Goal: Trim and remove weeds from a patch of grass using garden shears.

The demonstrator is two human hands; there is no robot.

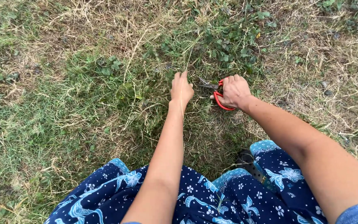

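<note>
My right hand (235, 91) grips red-handled scissors (216, 92), their short metal blades pointing left toward my left hand. My left hand (181, 88) is closed around a thin tuft of dry grass stalks (188, 62) that rises from the ground just ahead of it. The blade tips sit a few centimetres to the right of that tuft, low in the grass. Both forearms reach forward from the bottom of the view.
Patchy lawn (63, 108) of green and dry yellow grass spreads all round, with leafy weeds (224, 45) just beyond my hands. My blue patterned skirt (204, 195) covers my knees at the bottom, and a dark sandal (249, 162) shows between the folds.
</note>
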